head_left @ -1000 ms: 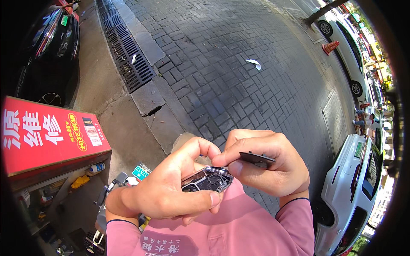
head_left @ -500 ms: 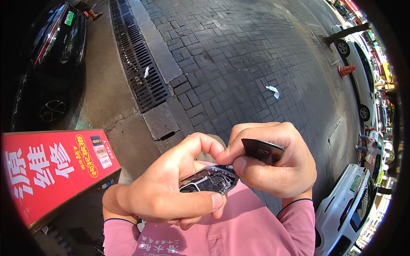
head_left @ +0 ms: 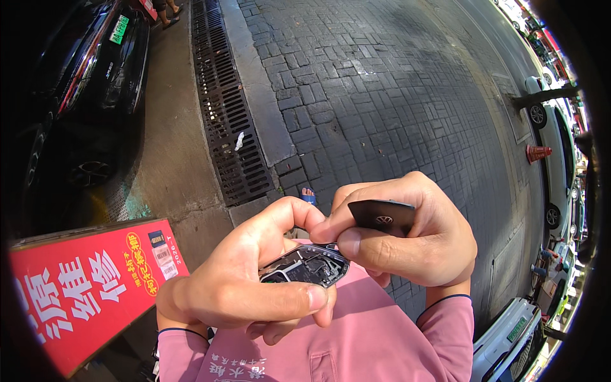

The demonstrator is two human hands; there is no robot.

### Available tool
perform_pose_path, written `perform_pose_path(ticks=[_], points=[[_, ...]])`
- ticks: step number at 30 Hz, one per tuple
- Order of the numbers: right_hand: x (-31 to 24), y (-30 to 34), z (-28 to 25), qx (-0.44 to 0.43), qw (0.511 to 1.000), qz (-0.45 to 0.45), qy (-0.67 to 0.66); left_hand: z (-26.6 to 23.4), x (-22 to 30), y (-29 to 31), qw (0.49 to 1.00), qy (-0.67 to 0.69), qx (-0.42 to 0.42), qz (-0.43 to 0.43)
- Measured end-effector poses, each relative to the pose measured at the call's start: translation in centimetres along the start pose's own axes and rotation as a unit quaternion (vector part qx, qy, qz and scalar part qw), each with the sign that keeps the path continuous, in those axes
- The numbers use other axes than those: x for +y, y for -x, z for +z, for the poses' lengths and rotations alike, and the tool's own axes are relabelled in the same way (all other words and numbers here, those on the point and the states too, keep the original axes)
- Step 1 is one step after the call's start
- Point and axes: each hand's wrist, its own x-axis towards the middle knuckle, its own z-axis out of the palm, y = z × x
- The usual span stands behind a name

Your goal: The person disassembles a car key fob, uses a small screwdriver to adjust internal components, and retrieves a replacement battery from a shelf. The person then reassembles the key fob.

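My left hand is closed around an opened car key fob, with the thumb along its near edge. Dark inner parts and a silvery rim show in the fob's open face. My right hand pinches a thin black cover plate with a round emblem, tilted up above the fob. The right thumb tip and the left index finger meet at the fob's far end, by a small shiny loop. Whether the right fingertips also grip that end is hidden.
A red sign board stands close at my left, with a black car behind it. A metal drain grate runs through the paving. A blue-sandalled foot shows beyond my hands. White cars and an orange cone line the right.
The view has shifted, so the surroundings sit lower and further right. The black cover plate has turned to show more of its emblem face. The sandalled foot now shows.
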Motion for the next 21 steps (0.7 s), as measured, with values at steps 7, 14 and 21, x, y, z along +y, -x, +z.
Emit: perform_pose_path(ticks=[7, 14, 21], points=[[-6.5, -12.8, -7.4, -0.075, 0.997, -0.029, -0.005, -4.0, 11.7, -6.4, 0.991, 0.09, 0.073, 0.071], [-9.8, -26.3, -12.4, -0.047, 0.981, -0.18, 0.049, -12.2, 24.3, -11.2, 0.993, 0.071, -0.008, 0.093], [-15.4, -39.6, -16.4, -0.035, 0.984, -0.175, 0.029, -19.1, 38.3, -14.7, 0.996, 0.068, -0.016, 0.062]])
